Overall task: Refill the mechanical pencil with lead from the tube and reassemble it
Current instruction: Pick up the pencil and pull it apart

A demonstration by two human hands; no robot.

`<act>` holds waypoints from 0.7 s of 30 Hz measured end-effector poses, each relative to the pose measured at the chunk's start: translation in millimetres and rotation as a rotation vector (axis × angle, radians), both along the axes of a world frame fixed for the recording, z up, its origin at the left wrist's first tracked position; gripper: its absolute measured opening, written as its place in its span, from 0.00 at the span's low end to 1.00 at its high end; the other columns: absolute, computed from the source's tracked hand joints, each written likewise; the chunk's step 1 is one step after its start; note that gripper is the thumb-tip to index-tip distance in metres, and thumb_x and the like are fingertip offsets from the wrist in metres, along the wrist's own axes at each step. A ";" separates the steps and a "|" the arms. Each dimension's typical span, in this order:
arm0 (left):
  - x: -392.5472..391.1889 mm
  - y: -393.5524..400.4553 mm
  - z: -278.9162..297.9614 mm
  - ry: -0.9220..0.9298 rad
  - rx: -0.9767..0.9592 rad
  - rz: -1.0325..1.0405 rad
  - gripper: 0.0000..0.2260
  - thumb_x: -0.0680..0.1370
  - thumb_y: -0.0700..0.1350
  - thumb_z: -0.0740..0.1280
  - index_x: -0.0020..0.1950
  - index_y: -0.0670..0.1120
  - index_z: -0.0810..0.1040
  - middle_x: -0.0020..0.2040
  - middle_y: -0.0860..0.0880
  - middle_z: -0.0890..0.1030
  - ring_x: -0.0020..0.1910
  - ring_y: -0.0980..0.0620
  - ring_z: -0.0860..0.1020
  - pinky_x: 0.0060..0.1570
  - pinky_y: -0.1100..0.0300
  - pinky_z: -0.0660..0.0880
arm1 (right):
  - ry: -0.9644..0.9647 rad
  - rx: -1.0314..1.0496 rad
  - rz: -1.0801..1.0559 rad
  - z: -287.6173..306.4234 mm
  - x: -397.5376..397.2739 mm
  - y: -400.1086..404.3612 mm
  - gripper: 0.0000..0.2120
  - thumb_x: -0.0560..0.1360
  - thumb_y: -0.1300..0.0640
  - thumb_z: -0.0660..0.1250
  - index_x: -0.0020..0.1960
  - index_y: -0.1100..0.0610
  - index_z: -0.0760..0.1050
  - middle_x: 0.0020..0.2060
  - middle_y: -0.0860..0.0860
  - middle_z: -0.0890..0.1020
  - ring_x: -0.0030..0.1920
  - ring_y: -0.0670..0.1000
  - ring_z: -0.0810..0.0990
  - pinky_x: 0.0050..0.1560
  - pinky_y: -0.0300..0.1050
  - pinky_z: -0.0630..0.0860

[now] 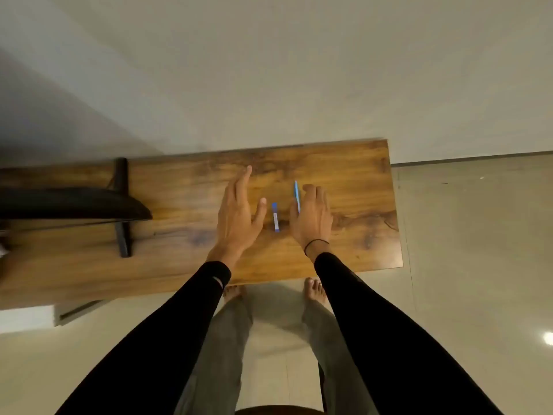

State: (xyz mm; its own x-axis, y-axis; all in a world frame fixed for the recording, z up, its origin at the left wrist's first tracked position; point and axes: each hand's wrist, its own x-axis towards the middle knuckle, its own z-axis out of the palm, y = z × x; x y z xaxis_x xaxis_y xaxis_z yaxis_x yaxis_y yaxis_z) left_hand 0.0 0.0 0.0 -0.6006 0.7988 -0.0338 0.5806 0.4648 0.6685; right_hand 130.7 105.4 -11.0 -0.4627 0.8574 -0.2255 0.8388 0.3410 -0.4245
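Note:
A thin blue mechanical pencil (296,193) lies on the wooden table (359,181), pointing away from me. A short blue and white lead tube (275,217) lies just to its left. My left hand (238,214) hovers left of the tube with fingers spread and nothing in it. My right hand (312,218) sits right of the pencil, fingers slightly curled, its thumb side touching or covering the pencil's near end. Neither hand holds anything.
A black monitor (74,203) on a black stand (122,211) occupies the table's left part. The table's right edge ends at about (395,205), with tiled floor beyond. A pale wall rises behind the table. My bare feet stand below the front edge.

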 end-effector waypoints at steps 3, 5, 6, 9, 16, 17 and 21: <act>1.6 8.8 -27.0 -0.046 0.067 0.079 0.25 0.86 0.49 0.66 0.82 0.46 0.67 0.72 0.43 0.78 0.69 0.47 0.78 0.62 0.55 0.77 | 0.033 -0.007 -0.097 -27.5 -7.0 2.8 0.11 0.80 0.61 0.67 0.61 0.63 0.75 0.56 0.59 0.79 0.59 0.61 0.76 0.55 0.58 0.79; 7.4 12.5 -41.5 -0.065 0.117 0.090 0.21 0.86 0.47 0.66 0.79 0.44 0.73 0.68 0.44 0.81 0.64 0.48 0.81 0.62 0.52 0.81 | 0.053 0.029 -0.115 -42.8 -6.6 0.7 0.08 0.81 0.62 0.66 0.59 0.63 0.76 0.54 0.60 0.80 0.58 0.62 0.76 0.58 0.59 0.77; 10.3 11.6 -48.2 -0.072 0.161 0.084 0.19 0.86 0.46 0.66 0.77 0.43 0.75 0.65 0.44 0.82 0.62 0.48 0.82 0.60 0.50 0.82 | 0.076 0.054 -0.109 -49.8 -4.4 -1.6 0.08 0.81 0.62 0.66 0.58 0.63 0.76 0.54 0.60 0.80 0.57 0.63 0.77 0.58 0.59 0.76; 18.6 6.3 -67.3 -0.077 0.279 0.072 0.14 0.85 0.42 0.68 0.70 0.40 0.81 0.57 0.43 0.85 0.53 0.48 0.85 0.52 0.48 0.84 | 0.182 0.069 -0.144 -64.4 3.0 -6.3 0.05 0.82 0.61 0.67 0.56 0.62 0.76 0.51 0.59 0.82 0.54 0.60 0.78 0.51 0.54 0.75; 43.6 16.2 -74.2 -0.205 0.382 0.143 0.14 0.83 0.48 0.72 0.65 0.42 0.85 0.52 0.56 0.86 0.49 0.64 0.85 0.49 0.71 0.80 | 0.756 -0.219 -0.510 -71.3 9.3 -9.2 0.05 0.80 0.58 0.74 0.54 0.59 0.82 0.42 0.46 0.85 0.38 0.38 0.82 0.40 0.35 0.79; 46.7 19.0 -74.1 -0.258 0.358 0.141 0.15 0.83 0.50 0.72 0.66 0.44 0.86 0.52 0.58 0.86 0.49 0.66 0.85 0.49 0.72 0.80 | 0.792 -0.255 -0.490 -73.2 10.7 -11.7 0.06 0.80 0.59 0.75 0.54 0.60 0.82 0.43 0.48 0.86 0.40 0.40 0.84 0.41 0.36 0.80; 49.6 27.3 -77.9 -0.298 0.337 0.090 0.12 0.82 0.49 0.73 0.64 0.47 0.88 0.53 0.58 0.89 0.51 0.62 0.87 0.50 0.62 0.84 | 0.897 -0.273 -0.342 -76.7 13.7 -16.4 0.05 0.80 0.62 0.74 0.55 0.62 0.83 0.47 0.55 0.88 0.46 0.48 0.87 0.46 0.40 0.83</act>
State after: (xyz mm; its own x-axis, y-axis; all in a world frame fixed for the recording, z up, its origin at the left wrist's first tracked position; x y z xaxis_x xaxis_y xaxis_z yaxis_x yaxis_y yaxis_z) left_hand 49.6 27.3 -77.9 -0.6716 0.7400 0.0369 0.3069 0.2325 0.9229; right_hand 144.4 88.9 -87.8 -0.2960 0.9472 -0.1230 0.2046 -0.0629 -0.9768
